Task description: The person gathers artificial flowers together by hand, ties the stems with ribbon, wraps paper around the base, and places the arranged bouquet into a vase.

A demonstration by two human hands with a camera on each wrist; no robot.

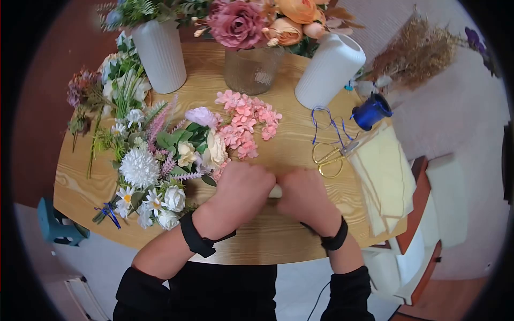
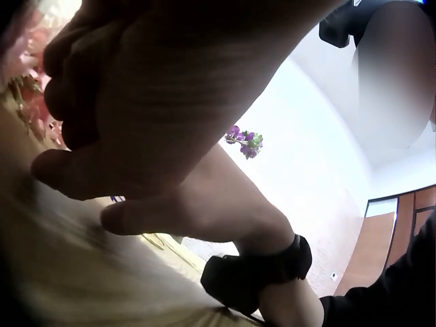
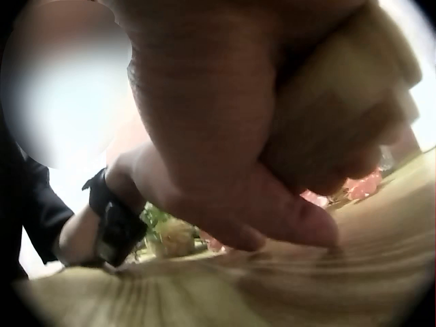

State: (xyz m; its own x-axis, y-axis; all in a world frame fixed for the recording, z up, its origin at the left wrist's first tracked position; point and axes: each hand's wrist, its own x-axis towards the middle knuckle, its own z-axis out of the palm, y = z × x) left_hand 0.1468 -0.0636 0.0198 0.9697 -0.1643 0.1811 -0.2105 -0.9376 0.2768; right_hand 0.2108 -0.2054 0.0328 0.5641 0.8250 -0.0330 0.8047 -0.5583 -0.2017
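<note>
Near the table's front edge, my left hand [image 1: 241, 192] and right hand [image 1: 306, 200] meet side by side, fingers curled. A small off-white piece [image 1: 275, 191] shows between them, its ends hidden in both hands; I cannot tell what it is. In the left wrist view, the left hand [image 2: 136, 116] has its thumb low over the tabletop, facing the right hand's thumb. The right wrist view shows the right hand [image 3: 218, 136] with its thumb low by the wood. Pink blossoms [image 1: 243, 123] lie just beyond the left hand.
Artificial flowers [image 1: 140, 168] cover the table's left side. At the back stand two white vases [image 1: 159, 56] and a glass vase [image 1: 249, 69]. On the right lie gold-handled scissors [image 1: 327, 160], a blue ribbon spool [image 1: 371, 111] and pale yellow sheets [image 1: 383, 174].
</note>
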